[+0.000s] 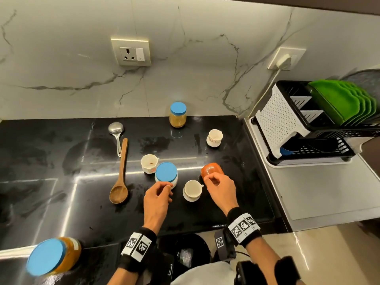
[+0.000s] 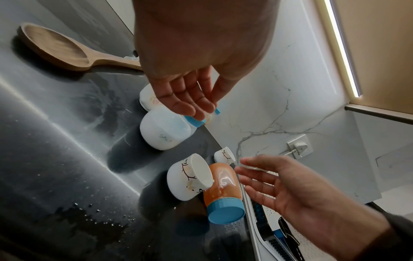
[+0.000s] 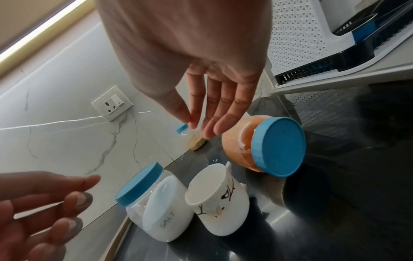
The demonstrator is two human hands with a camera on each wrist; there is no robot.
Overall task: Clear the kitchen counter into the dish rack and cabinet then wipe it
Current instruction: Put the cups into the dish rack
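On the black counter a salt jar with a blue lid stands beside a white cup. An orange jar lies tipped on its side, its blue lid facing the front edge. My left hand hovers just before the salt jar with relaxed fingers and holds nothing. My right hand hangs over the orange jar, fingers loose and empty. In the wrist views my left hand and right hand both show spread fingers, apart from the jars.
Two more white cups, a yellow-filled jar by the wall, a steel ladle and a wooden spoon lie on the counter. Another orange jar stands at the front left. The dish rack with green plates is at the right.
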